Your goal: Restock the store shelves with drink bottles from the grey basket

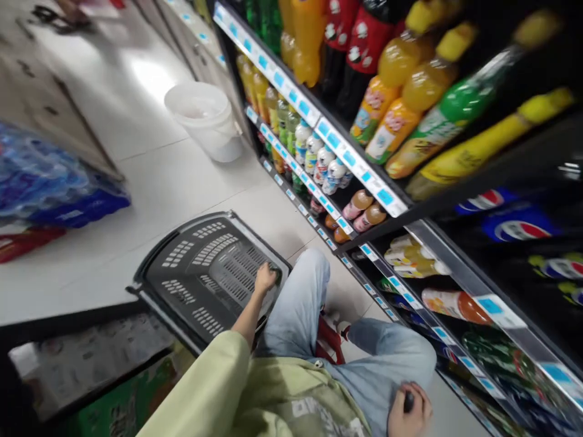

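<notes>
My left hand (265, 279) reaches down into a black plastic shopping basket (182, 267) with a slotted bottom. Its fingers are closed around something small, dark and greenish, mostly hidden, near the basket's right wall. At the lower right, by my bent knee, my right hand (410, 413) is curled around a small black object (409, 400), whose kind I cannot make out. The basket stands on the floor beside my left leg. Apart from what the left hand grips, no goods show in it.
Shelves of drink bottles (392, 115) run along the right, with a price-label rail (314, 115) on each edge. A white bucket (204, 121) stands ahead on the tiled floor. Blue-wrapped bottle packs (59, 176) sit at the left, and stacked cartons (91, 370) at lower left.
</notes>
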Tool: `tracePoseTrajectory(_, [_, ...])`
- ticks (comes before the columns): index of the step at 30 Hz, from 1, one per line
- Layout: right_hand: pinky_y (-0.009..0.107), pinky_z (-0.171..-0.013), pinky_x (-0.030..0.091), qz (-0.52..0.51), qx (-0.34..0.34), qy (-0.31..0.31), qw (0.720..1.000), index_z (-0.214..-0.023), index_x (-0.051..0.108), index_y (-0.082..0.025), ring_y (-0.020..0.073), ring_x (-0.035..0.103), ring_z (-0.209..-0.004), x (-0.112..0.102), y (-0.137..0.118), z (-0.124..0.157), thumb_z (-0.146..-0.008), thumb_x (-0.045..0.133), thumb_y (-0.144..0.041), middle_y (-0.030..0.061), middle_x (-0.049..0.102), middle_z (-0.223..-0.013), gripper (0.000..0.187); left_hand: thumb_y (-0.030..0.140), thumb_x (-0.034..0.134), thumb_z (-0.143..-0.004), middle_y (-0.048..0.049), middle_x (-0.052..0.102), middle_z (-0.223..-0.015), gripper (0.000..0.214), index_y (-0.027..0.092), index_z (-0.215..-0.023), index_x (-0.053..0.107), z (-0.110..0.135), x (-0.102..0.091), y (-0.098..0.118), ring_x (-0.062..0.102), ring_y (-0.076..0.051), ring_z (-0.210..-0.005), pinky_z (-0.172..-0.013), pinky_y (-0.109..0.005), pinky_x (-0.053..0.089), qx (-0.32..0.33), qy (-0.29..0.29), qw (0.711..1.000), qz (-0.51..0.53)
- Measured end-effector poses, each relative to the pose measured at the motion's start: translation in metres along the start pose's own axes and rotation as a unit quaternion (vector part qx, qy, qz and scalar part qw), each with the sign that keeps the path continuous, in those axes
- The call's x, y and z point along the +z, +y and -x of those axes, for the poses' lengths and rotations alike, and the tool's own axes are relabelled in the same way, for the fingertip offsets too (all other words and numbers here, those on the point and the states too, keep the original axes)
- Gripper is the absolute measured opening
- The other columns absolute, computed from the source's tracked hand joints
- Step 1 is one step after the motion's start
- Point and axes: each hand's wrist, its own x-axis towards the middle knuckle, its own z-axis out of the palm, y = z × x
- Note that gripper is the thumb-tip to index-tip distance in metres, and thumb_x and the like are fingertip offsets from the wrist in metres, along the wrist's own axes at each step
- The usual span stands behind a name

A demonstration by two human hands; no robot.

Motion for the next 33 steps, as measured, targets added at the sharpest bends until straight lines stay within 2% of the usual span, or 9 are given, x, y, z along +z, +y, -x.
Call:
tracePoseTrajectory(4, [0.057, -0.096, 0.054, -0.043, 0.032, 0.009, 0.999, -0.084, 0.075, -0.023, 0.0396, 0.071, -0.101, 0.017, 0.008, 0.012, -0.092, 0.064, -0.055, 0.0175, 0.077, -0.102, 0.035, 0.027, 0.042, -0.095, -0.0243, 0.074, -0.133, 0.051, 0.008, -0.137, 0.064, 0.036, -0.015, 0.03, 0.069, -0.038, -0.13, -0.118, -0.052, 0.053, 0.076, 0.084, 0.993, 0.038])
tracePoseTrajectory(7, [0.051, -0.096, 0.054, -0.088, 0.072, 0.017, 0.993, -0.084, 0.077, -0.024, 0.0377, 0.07, -0.106, 0.02, 0.004, 0.015, -0.091, 0.065, -0.046, 0.0145, 0.076, -0.106, 0.025, 0.044, 0.039, -0.099, -0.0226, 0.074, -0.127, 0.054, 0.014, -0.133, 0.068, 0.074, -0.005, 0.044, 0.07, -0.04, -0.125, -0.114, -0.057, 0.056, 0.206, 0.118, 0.97, 0.057])
tracePoseTrajectory(10, [0.051, -0.098, 0.054, -0.126, 0.103, 0.033, 0.986, -0.085, 0.077, -0.025, 0.0368, 0.069, -0.107, 0.024, -0.002, 0.012, -0.092, 0.067, -0.041, 0.0119, 0.075, -0.108, 0.02, 0.049, 0.048, -0.099, -0.0281, 0.06, -0.156, 0.059, 0.017, -0.145, 0.067, 0.118, 0.009, 0.055, 0.059, -0.048, -0.147, -0.117, -0.066, 0.052, 0.341, 0.106, 0.934, -0.027])
tracePoseTrajectory(14, [0.05, -0.096, 0.055, -0.144, 0.104, 0.065, 0.982, -0.085, 0.075, -0.026, 0.0356, 0.068, -0.104, 0.029, -0.006, 0.008, -0.094, 0.067, -0.037, 0.01, 0.075, -0.105, 0.016, 0.041, 0.059, -0.095, -0.0303, 0.044, -0.173, 0.066, 0.021, -0.158, 0.06, 0.158, 0.013, 0.071, 0.037, -0.058, -0.163, -0.115, -0.08, 0.046, 0.399, 0.147, 0.893, -0.148])
tracePoseTrajectory(17, [0.047, -0.094, 0.055, -0.149, 0.088, 0.08, 0.982, -0.086, 0.074, -0.026, 0.0329, 0.067, -0.102, 0.032, -0.005, 0.007, -0.094, 0.065, -0.028, 0.0084, 0.075, -0.104, 0.012, 0.041, 0.064, -0.093, -0.0282, 0.047, -0.173, 0.069, 0.025, -0.16, 0.058, 0.157, 0.007, 0.083, 0.042, -0.055, -0.161, -0.113, -0.076, 0.049, 0.391, 0.139, 0.893, -0.176])
tracePoseTrajectory(21, [0.044, -0.096, 0.053, -0.155, 0.082, 0.085, 0.981, -0.089, 0.074, -0.025, 0.0301, 0.067, -0.103, 0.035, -0.005, 0.007, -0.093, 0.061, -0.022, 0.0082, 0.076, -0.106, 0.014, 0.043, 0.054, -0.102, -0.0306, 0.045, -0.173, 0.063, 0.012, -0.156, 0.062, 0.137, 0.0, 0.092, 0.047, -0.051, -0.158, -0.118, -0.066, 0.05, 0.381, 0.109, 0.894, -0.21])
tracePoseTrajectory(28, [0.045, -0.095, 0.052, -0.173, 0.095, 0.07, 0.978, -0.089, 0.073, -0.025, 0.03, 0.066, -0.1, 0.041, 0.005, -0.002, -0.09, 0.06, -0.023, 0.0065, 0.075, -0.1, 0.013, 0.047, 0.048, -0.107, -0.0279, 0.042, -0.175, 0.062, 0.011, -0.154, 0.063, 0.12, 0.001, 0.087, 0.048, -0.05, -0.157, -0.119, -0.062, 0.051, 0.387, 0.104, 0.894, -0.202])
tracePoseTrajectory(31, [0.043, -0.09, 0.053, -0.212, 0.107, 0.033, 0.971, -0.092, 0.074, -0.023, 0.0269, 0.065, -0.091, 0.046, 0.023, -0.031, -0.087, 0.062, -0.029, 0.0056, 0.074, -0.096, 0.014, 0.047, 0.049, -0.106, -0.0282, 0.043, -0.175, 0.061, 0.012, -0.154, 0.063, 0.116, 0.003, 0.083, 0.049, -0.051, -0.157, -0.119, -0.063, 0.05, 0.377, 0.103, 0.9, -0.191])
tracePoseTrajectory(33, [0.041, -0.086, 0.056, -0.25, 0.172, 0.05, 0.951, -0.106, 0.073, -0.021, 0.0239, 0.064, -0.084, 0.048, 0.037, -0.068, -0.082, 0.066, -0.038, 0.0069, 0.076, -0.102, 0.03, 0.045, 0.051, -0.104, -0.0277, 0.045, -0.174, 0.06, 0.013, -0.153, 0.064, 0.111, 0.004, 0.08, 0.05, -0.05, -0.156, -0.12, -0.063, 0.05, 0.373, 0.106, 0.903, -0.186])
